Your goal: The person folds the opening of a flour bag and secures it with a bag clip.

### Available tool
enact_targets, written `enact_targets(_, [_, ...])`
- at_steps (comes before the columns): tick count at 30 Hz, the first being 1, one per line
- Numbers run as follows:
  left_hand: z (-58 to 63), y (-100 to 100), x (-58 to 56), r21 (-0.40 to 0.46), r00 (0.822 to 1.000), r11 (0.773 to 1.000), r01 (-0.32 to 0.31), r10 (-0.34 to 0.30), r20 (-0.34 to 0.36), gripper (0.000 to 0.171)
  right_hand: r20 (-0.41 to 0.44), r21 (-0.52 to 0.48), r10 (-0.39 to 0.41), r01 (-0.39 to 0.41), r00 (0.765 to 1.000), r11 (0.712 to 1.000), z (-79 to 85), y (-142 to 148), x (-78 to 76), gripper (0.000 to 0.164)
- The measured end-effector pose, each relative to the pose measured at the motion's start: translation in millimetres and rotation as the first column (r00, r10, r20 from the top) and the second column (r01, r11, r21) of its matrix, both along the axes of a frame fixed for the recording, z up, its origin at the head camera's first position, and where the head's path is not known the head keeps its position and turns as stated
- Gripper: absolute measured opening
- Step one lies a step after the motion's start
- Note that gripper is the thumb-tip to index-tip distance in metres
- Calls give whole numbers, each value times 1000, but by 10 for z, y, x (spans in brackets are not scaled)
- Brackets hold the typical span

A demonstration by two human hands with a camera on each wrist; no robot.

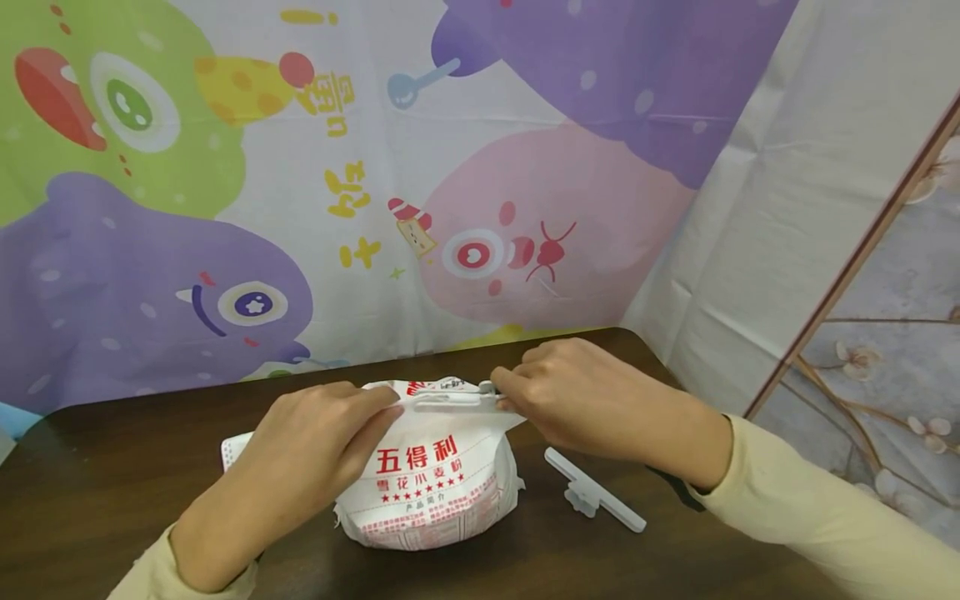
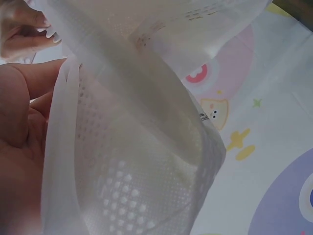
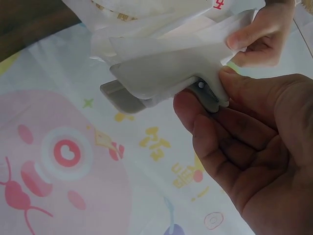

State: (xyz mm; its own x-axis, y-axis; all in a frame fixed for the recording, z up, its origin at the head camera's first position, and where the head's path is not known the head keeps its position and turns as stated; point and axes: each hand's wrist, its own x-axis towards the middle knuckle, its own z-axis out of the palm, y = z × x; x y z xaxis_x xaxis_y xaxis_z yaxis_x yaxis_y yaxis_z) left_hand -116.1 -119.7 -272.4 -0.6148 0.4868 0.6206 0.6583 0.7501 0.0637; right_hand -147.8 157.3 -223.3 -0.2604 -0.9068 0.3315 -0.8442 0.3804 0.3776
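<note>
Right hand [image 1: 581, 400] is pinching a white clip [image 1: 453, 401] at the top edge of the printed bag [image 1: 420, 471], left hand [image 1: 318, 437] pinches it too. Bag's on the dark table [image 1: 300, 562], second clip [image 1: 597, 490] just right of it.

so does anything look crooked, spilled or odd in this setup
Yes, one thing: the white backdrop sheet printed with colourful cartoon monsters hangs turned on its side, so its yellow lettering and one-eyed faces lie sideways. I see no spill on the dark brown table around the red-lettered white flour bag.
</note>
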Motion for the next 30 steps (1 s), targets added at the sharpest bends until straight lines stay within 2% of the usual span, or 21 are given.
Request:
enact_targets(5, [8, -1, -3, 1, 1000, 1000, -6, 6, -6, 7, -1, 6, -13, 13, 1000, 1000, 0, -10, 1, 23])
enact_targets(12, [-3, -12, -27, 20, 999, 1000, 19, -18, -43, 13, -1, 5, -21, 21, 1000, 1000, -13, -9, -2, 24])
enact_targets(16, [-10, -23, -40, 30, 998, 999, 32, -30, -52, 12, 11, -41, -12, 12, 1000, 999, -38, 0, -27, 21])
enact_targets(19, [-7, -24, -45, 27, 999, 999, 31, -30, -44, 16, 68, -120, 8, 0, 998, 993, -68, 41, -75, 17])
enact_targets(23, [4, -16, -49, 21, 999, 999, 29, -29, -20, 25, 185, -202, -2, 40, 983, 979, -116, 156, -132, 38])
enact_targets(26, [11, -21, -57, 25, 1000, 999, 31, -31, 1, 23, 266, -228, -42, 105, 963, 968, -161, 256, -150, 51])
enact_targets(30, [16, -43, -67, 33, 999, 999, 29, -29, 26, 15, 355, -265, -52, 154, 933, 952, -226, 359, -169, 47])
